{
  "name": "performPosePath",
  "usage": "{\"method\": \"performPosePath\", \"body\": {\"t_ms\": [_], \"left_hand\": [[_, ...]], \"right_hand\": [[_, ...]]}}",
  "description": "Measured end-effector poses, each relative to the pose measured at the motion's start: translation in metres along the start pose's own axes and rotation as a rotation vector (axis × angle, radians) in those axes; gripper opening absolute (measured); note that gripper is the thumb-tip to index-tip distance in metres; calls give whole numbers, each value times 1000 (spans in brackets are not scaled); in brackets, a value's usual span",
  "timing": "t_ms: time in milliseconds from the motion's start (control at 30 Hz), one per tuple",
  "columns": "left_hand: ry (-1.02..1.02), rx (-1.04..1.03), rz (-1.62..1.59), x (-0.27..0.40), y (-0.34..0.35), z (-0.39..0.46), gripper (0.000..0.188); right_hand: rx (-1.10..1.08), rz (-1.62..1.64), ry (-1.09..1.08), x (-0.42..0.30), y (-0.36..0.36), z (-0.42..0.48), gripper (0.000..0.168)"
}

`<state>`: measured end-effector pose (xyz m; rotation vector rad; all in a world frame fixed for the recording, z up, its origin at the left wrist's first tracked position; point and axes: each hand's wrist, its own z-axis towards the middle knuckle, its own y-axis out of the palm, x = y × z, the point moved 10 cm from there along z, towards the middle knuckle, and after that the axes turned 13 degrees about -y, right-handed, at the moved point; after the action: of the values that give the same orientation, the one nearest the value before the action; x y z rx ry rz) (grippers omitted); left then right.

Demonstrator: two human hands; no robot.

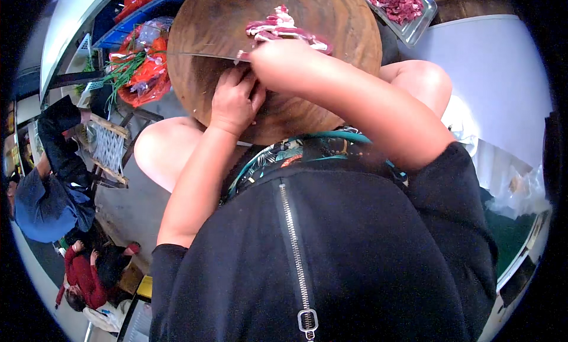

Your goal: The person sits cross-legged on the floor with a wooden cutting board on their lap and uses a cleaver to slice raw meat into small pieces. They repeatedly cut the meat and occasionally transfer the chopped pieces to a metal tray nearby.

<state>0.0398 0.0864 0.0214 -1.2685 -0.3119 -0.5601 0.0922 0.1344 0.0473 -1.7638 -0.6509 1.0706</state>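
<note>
A round wooden chopping block (pixel 355 27) lies between my knees. Strips of raw red meat with white fat (pixel 282 29) are heaped on its far middle. My left hand (pixel 235 93) rests on the block, fingers bent and pointing at the blade; whether it pins any meat is hidden. A knife blade (pixel 199 55), seen nearly edge-on, extends leftward from beside my right hand (pixel 266 60). That hand is curled at the blade's right end, its fingers and the knife handle mostly hidden behind the wrist. A small piece of meat (pixel 242 55) is at the blade by my right hand.
A clear tray (pixel 415 34) of cut meat stands at the upper right, above a pale surface (pixel 488 76). Red plastic bags (pixel 148 82) with green stalks lie left of the block, near a blue crate (pixel 128 27). A woven stool (pixel 108 149) and two people occupy the left side.
</note>
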Motion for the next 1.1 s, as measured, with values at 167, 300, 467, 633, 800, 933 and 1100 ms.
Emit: {"method": "performPosePath", "body": {"t_ms": [167,300,467,633,800,933,1100], "left_hand": [[-42,42,-21,-1,-7,-2,26],[-130,-33,-316,-7,-16,-1,28],[24,-5,-113,4,-16,-6,26],[-36,14,-105,-6,-7,-8,28],[-88,-12,-67,-21,6,-14,35],[-68,-15,-93,-20,6,-11,31],[-4,33,-139,-13,-1,-7,23]], "right_hand": [[-71,76,249,30,16,-95,21],[98,103,352,45,15,-142,21],[131,143,316,11,13,-140,20],[128,50,246,-11,11,-126,10],[39,52,236,-15,2,-116,15],[-19,164,233,-6,5,-106,16],[25,128,110,5,6,-54,12]]}}
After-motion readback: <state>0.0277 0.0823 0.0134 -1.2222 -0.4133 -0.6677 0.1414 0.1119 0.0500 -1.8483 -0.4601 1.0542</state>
